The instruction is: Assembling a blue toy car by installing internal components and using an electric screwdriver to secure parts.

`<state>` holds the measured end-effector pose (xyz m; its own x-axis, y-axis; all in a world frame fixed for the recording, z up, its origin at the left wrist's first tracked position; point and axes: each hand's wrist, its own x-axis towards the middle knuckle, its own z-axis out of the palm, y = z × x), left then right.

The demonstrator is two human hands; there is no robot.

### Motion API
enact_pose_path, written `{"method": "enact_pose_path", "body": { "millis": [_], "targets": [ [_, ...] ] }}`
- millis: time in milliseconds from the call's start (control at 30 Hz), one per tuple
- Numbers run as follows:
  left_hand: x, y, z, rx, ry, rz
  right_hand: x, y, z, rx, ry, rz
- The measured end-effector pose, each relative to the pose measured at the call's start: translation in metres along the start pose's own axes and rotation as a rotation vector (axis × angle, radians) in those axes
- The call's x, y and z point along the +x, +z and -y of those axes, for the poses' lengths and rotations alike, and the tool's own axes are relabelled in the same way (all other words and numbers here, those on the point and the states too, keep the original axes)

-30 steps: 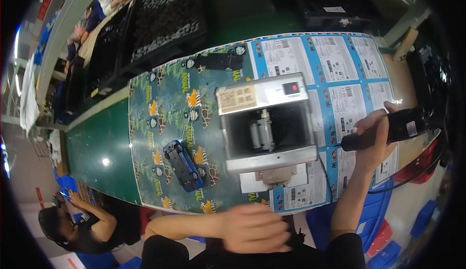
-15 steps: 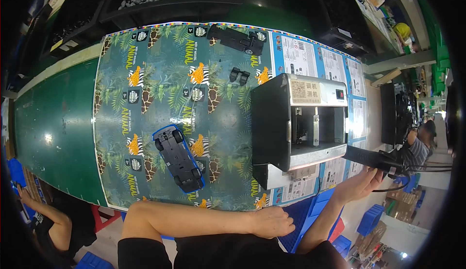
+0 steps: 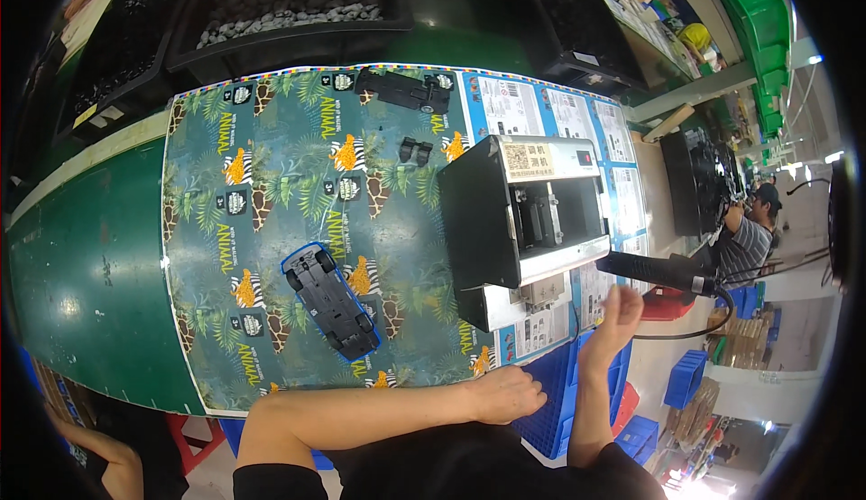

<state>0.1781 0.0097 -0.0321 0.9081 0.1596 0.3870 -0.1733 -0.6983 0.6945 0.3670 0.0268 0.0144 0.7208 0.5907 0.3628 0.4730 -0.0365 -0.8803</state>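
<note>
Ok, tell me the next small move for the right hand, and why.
Probably close on the black tool: the right hand is open just below its handle, not gripping. The left hand rests at the mat's near edge; the toy car lies untouched.

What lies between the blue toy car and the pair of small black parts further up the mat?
In the head view, only bare printed mat lies between the toy car and the small black parts.
</note>
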Motion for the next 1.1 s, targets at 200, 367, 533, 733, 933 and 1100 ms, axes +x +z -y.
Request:
{"method": "enact_pose_path", "body": {
  "millis": [200, 367, 533, 733, 933, 1100],
  "targets": [
    [0.002, -0.003, -0.001, 0.013, 0.002, 0.0, 0.0, 0.008, 0.055, 0.184, -0.401, 0.42],
    [0.0, 0.002, 0.003, 0.041, 0.017, -0.011, 0.064, 0.087, 0.116, -0.093, -0.681, 0.58],
    [0.003, -0.001, 0.0, 0.043, 0.025, 0.011, 0.076, 0.105, 0.127, -0.241, -0.782, 0.713],
    [0.001, -0.002, 0.002, 0.065, 0.008, 0.043, 0.076, 0.112, 0.128, -0.242, -0.859, 0.712],
    [0.002, 0.001, 0.0, 0.054, 0.001, 0.031, 0.071, 0.11, 0.129, -0.155, -0.764, 0.707],
    [0.002, -0.003, -0.002, 0.085, 0.016, 0.023, 0.075, 0.107, 0.125, -0.255, -0.872, 0.739]
  ]
}}
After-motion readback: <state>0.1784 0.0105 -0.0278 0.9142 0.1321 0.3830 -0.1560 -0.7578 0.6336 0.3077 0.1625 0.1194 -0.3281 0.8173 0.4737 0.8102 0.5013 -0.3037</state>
